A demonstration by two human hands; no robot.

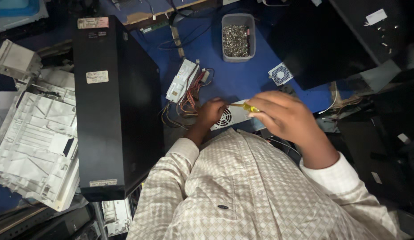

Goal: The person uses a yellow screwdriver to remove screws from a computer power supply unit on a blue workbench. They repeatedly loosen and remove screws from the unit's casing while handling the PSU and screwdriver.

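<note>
Head view, right hand: the right hand [285, 116] is clenched around a yellow-handled screwdriver [246, 106], whose shaft points left toward the left hand.
Head view, left hand: the left hand [211, 112] rests fingers-down on a grey power supply unit [231, 118]; whether it grips the unit or only steadies it cannot be told.
Power supply unit: it lies on the blue counter [242, 75] between the two hands, its round fan grille just right of the left hand and below the screwdriver.
Wires: a bundle of coloured wires [185, 106] spreads just left of the left hand.
Second unit: a silver metal box [182, 81] lies beyond the left hand, touching the wires.
Screw tub: a grey tub of screws [238, 38] stands well beyond both hands.
Tower case: a black computer case [113, 106] lies well left of the left hand.
White panel: a white plastic frame [36, 142] lies left of the black case.
Fan grille: a small white perforated square [280, 74] sits just beyond the right hand.
</note>
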